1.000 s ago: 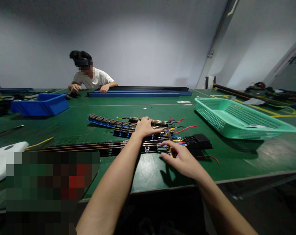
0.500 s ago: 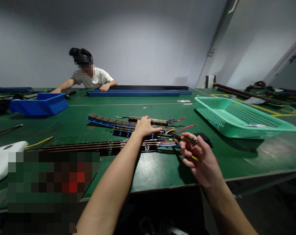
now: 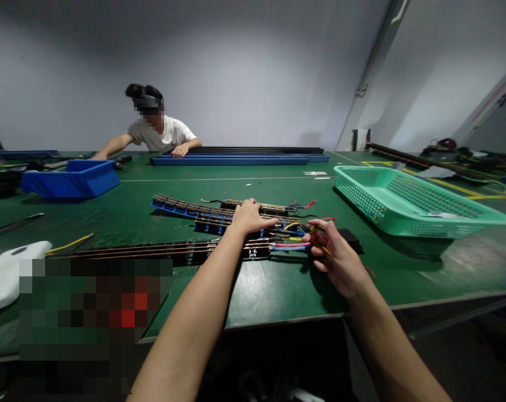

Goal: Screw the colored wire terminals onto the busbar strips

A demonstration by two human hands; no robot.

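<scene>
My left hand [image 3: 249, 216] lies over blue strips [image 3: 213, 224] that carry several copper-coloured rods. Its fingers bend over the far side and its thumb points right, gripping the strips against the table. My right hand [image 3: 334, 254] is closed on pliers with yellow-and-black handles [image 3: 326, 249], partly hidden by the fingers. The pliers' tip is near yellow and black wires [image 3: 292, 226] at the strips' right ends; whether it touches a wire I cannot tell. Nearer me lies a long black strip [image 3: 177, 253] with copper rods, pink and blue wires [image 3: 292, 245] coming from its end.
A green mesh basket [image 3: 403, 223] stands at the right, a blue bin [image 3: 79, 181] at the left. Long blue and black rails [image 3: 236, 160] lie at the back, where a person in a white shirt [image 3: 164, 134] reaches left. A white device [image 3: 14, 273] sits front left.
My right hand and the pliers have shifted slightly up and left, and the wrist has turned. The left hand keeps its place on the strips. The view has moved a little.
</scene>
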